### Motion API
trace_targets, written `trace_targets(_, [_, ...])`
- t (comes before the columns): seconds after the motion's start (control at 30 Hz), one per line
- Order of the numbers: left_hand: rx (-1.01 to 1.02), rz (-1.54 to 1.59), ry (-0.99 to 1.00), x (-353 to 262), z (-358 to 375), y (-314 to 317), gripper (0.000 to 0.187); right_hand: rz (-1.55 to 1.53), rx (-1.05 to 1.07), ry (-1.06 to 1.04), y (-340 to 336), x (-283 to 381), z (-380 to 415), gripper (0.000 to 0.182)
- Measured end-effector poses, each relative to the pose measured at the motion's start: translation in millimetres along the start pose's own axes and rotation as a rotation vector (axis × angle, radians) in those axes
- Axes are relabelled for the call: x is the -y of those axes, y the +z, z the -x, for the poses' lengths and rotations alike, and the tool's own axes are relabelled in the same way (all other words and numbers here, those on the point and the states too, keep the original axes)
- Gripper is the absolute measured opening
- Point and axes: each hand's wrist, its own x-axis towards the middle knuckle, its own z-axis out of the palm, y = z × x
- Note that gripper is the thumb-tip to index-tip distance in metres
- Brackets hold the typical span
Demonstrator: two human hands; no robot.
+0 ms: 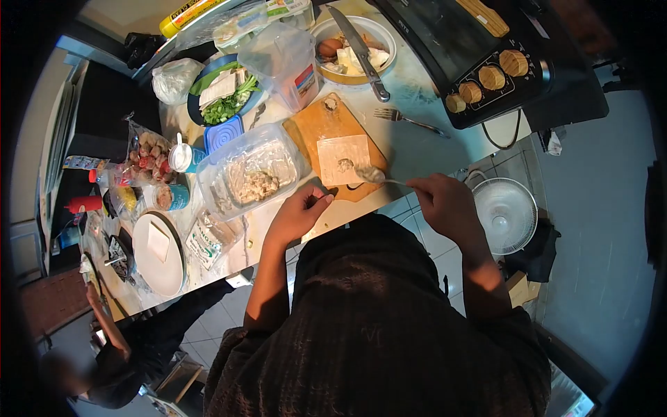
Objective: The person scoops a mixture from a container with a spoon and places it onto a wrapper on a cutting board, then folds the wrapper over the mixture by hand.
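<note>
Right hand: the right hand [448,201], right of frame centre, pinches the handle end of a spoon [379,176], fingers closed round it.
Left hand: the left hand [300,212] rests on the near edge of the surface [424,149], fingers curled loosely and holding nothing, fingertips just beside the cutting board [333,128].
Spoon: its long axis runs nearly level across the frame, handle to the right in the hand, bowl pointing left over the near edge of the wrapper.
Wrapper: a pale square wrapper [342,158] lies flat on the board at frame centre, a small dab of filling [345,165] on it near the spoon bowl.
Step, as I judge it: filling is being spooned onto the wrapper; it goes best with a small mound kept central, borders left bare, and the free hand steadying the board.
Filling tub: a clear plastic tub [251,177] of pale mixture sits left of the board, touching it.
Further off: a bowl [356,47] with a knife [358,48] laid across it, upper centre; a fork [408,119] to its right.
</note>
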Motion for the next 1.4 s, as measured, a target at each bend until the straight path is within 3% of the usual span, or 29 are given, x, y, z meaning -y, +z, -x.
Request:
trace_targets(0.27, [0.010, 0.014, -0.013, 2.7, -1.9, -1.2, 0.027, -0.030, -0.103, 0.024, 2.1, -7.3, -6.0, 0.014])
trace_targets(0.53, [-0.008, 0.003, 0.001, 2.8, 1.6, 0.4, 0.027, -0.159, 0.059, 0.051, 3.0, -15.9, 2.5, 0.015])
trace_targets(0.87, [0.008, 0.012, 0.009, 3.9, -1.3, -1.9, 0.026, -0.268, -0.059, 0.094, 12.1, -18.6, -14.1, 0.014])
trace_targets(1.07, [0.009, -0.014, -0.018, 6.1, -0.3, -4.7, 0.027, -0.310, 0.061, 0.207, 1.3, -13.1, 3.4, 0.017])
trace_targets(1.17, [0.006, 0.011, -0.024, 6.9, -0.1, -4.3, 0.027, -0.386, 0.237, 0.351, -7.1, -12.5, 12.1, 0.019])
trace_targets(1.4, [0.030, -0.009, -0.026, 1.4, -2.8, -7.2, 0.027, -0.392, -0.043, 0.204, 16.2, -12.4, -1.4, 0.018])
